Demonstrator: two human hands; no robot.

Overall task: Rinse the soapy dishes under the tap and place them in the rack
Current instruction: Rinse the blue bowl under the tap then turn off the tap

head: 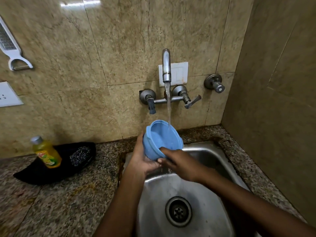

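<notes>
A blue plastic bowl [162,137] is held tilted over the steel sink [205,156], its mouth facing up and toward me. Water runs from the wall tap [166,65] into the bowl's far side and drips from below it. My left hand [142,161] cups the bowl from underneath on its left. My right hand [181,164] grips the near rim, with one finger reaching inside the bowl. No rack is in view.
A yellow dish-soap bottle [46,153] and a steel scrubber [79,155] lie on a black tray [39,173] on the granite counter [68,202] to the left. Two tap handles [191,101] and a separate valve [215,83] project from the tiled wall. A grater [10,47] hangs upper left.
</notes>
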